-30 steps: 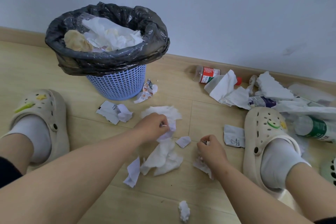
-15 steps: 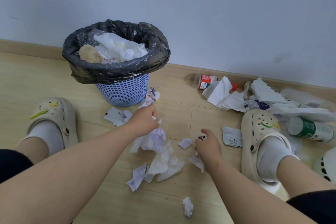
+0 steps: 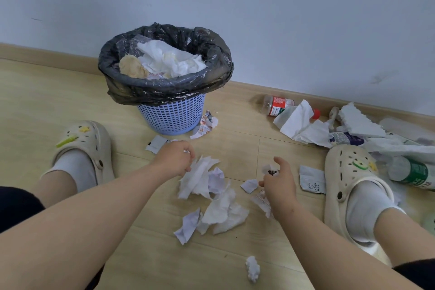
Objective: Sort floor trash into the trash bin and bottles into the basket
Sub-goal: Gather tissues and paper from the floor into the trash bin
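Crumpled tissue (image 3: pixel 197 178) in the curled left hand (image 3: pixel 175 160), small printed scrap (image 3: pixel 270 170) pinched in the right hand (image 3: pixel 280 187)

A plain blue-grey wall (image 3: pixel 282 19) fills the upper half of the view from 10 to 2 o'clock, evenly lit by soft, diffuse light, with a faint smudge (image 3: pixel 379 79) toward 2 o'clock. A light wooden baseboard (image 3: pixel 47 58) runs along its foot, slanting down toward 3 o'clock. Pale wood-look floor (image 3: pixel 35 106) planks, their seams showing, stretch down to 6 o'clock.
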A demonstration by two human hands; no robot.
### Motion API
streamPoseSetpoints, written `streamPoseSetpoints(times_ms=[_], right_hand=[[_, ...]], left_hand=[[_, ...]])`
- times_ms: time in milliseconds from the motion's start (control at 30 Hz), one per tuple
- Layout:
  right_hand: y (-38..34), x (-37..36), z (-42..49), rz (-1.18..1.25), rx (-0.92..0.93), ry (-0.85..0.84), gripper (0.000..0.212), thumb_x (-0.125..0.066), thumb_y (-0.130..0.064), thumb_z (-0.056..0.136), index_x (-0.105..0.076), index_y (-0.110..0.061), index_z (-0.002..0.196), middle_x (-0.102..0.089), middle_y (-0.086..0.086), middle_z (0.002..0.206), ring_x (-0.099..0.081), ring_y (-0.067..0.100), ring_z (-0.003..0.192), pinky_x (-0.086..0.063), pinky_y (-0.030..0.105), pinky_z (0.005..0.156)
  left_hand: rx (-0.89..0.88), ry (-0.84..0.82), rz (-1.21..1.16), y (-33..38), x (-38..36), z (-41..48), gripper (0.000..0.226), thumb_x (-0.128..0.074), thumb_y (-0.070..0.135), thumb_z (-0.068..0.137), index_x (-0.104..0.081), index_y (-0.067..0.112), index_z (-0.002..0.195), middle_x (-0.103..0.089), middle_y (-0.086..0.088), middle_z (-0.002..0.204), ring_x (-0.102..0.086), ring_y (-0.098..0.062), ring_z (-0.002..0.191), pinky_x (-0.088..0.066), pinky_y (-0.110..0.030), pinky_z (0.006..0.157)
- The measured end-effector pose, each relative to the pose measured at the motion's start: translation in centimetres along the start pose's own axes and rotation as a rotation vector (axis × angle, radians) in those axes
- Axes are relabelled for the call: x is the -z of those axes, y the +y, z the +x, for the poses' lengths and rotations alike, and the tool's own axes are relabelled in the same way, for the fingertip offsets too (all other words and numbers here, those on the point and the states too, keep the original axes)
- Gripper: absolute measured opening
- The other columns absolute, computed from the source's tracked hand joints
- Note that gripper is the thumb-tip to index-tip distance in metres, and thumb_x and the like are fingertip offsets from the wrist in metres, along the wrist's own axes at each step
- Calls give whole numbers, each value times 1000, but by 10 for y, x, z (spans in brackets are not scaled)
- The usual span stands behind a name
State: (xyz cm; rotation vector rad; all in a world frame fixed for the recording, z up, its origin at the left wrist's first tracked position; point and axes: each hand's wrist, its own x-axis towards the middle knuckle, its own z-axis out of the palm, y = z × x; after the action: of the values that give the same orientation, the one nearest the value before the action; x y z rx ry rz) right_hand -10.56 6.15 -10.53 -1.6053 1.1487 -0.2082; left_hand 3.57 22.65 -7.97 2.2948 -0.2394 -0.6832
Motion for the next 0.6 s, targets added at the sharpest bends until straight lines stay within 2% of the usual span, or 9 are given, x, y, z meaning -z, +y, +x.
streamPoseSetpoints(times_ms=[67, 133, 167, 200, 267, 333, 433, 533, 600], right_hand=[[1, -2, 1, 8, 1, -22, 46, -38, -2, 92, -42, -23, 133, -53, 5, 108, -62, 24, 91, -53, 43, 86], [0, -5, 0, 17, -1, -70, 39, -41, -5, 94, -45, -22, 129, -54, 4, 96, -58, 20, 71, -51, 39, 73], [1, -7, 1, 6, -6, -86, 39, -42, -6, 94, -45, -22, 128, -56, 5, 94, -56, 19, 67, -49, 37, 69], [3, -9, 1, -16, -11, -93, 38, -42, -7, 93, -45, -23, 128, -57, 6, 94, -56, 20, 68, -50, 38, 69], [7, -12, 3, -77, -12, -99, 40, -42, -9, 93, -45, -23, 130, -60, 7, 96, -59, 27, 79, -52, 41, 79], [12, -14, 5, -130, -12, -106, 42, -43, -10, 92, -44, -24, 131, -62, 9, 99, -61, 31, 91, -52, 43, 85], [15, -12, 13, -156, -6, -114, 42, -41, -9, 92, -44, -24, 131, -62, 9, 99, -61, 30, 90, -52, 36, 78], [16, -12, 25, -187, -5, -93, 43, -40, -7, 91, -44, -23, 130, -61, 7, 97, -62, 31, 90, -53, 38, 81], [14, -13, 32, -175, -15, -82, 44, -40, -6, 90, -44, -22, 131, -60, 7, 99, -63, 30, 90, -54, 38, 78]], left_hand=[[18, 42, 76, -6, -2, -1, 24, -38, 8, 91, -50, 12, 71, -56, -6, 79, -60, -24, 66, -47, -31, 61], [15, 88, 212, -14, -5, -3, 24, -41, 16, 90, -45, 9, 68, -52, -7, 72, -55, -29, 72, -38, -30, 60], [16, 108, 260, -18, -7, -3, 24, -42, 18, 90, -47, 7, 70, -53, -9, 73, -53, -30, 75, -35, -29, 59], [8, 130, 287, -23, -10, -2, 21, -43, 19, 90, -49, 5, 76, -55, -10, 76, -54, -31, 79, -35, -29, 61], [14, 165, 314, -28, -15, 0, 11, -43, 16, 91, -51, 9, 91, -57, -10, 91, -55, -29, 88, -39, -31, 67], [8, 207, 331, -31, -17, 9, 23, -41, 11, 93, -50, 10, 114, -52, -14, 114, -54, -32, 100, -42, -34, 77], [-145, 264, 467, -24, -15, 31, 38, -42, 4, 93, -46, 17, 129, -44, -8, 128, -47, -28, 113, -44, -37, 84], [-323, 178, 644, -1, -16, 56, 60, -42, -4, 87, -38, 26, 138, -37, 0, 136, -44, -23, 117, -46, -38, 84], [-310, 60, 706, 13, -23, 73, 67, -40, -9, 83, -31, 26, 141, -25, 2, 147, -45, -24, 118, -45, -37, 81]])
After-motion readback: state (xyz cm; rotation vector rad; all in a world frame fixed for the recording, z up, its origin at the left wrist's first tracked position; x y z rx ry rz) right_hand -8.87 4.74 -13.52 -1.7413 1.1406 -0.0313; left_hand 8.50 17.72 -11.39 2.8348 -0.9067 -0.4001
